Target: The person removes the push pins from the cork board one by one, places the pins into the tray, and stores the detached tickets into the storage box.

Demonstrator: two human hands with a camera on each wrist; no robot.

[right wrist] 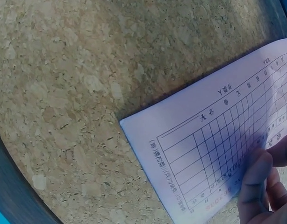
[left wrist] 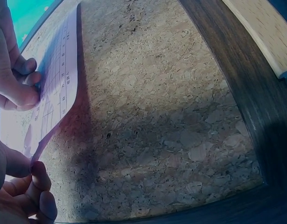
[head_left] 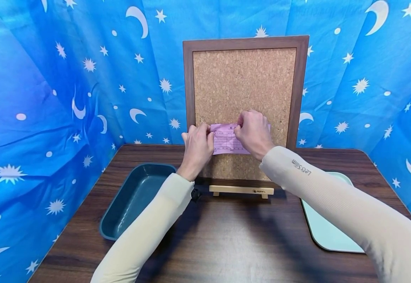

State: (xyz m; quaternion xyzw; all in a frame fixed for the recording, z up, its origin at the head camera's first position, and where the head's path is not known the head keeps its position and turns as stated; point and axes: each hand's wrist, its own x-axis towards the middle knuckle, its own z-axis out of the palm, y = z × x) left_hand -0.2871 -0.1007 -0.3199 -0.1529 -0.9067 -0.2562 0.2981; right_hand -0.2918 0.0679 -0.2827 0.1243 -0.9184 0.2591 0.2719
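Observation:
A pink printed form (head_left: 224, 138), ruled with a table, lies across the lower part of a framed corkboard (head_left: 244, 86). My left hand (head_left: 198, 144) pinches its left edge between thumb and index finger; in the left wrist view the paper bows away from the cork beside these fingers (left wrist: 40, 176). At the form's upper middle is my right hand (head_left: 254, 131), fingers curled, thumb and index tips close together against the paper front. I cannot tell whether something small sits between them. In the right wrist view the form's free corner (right wrist: 139, 126) lies close over the cork.
The board stands on a small light wooden easel (head_left: 241, 190) on a dark wood table (head_left: 233, 236). A deep teal tray (head_left: 120, 200) is at the left, a pale mint tray (head_left: 329, 232) at the right, partly under my right sleeve. A small black object (head_left: 195, 194) sits near my left wrist.

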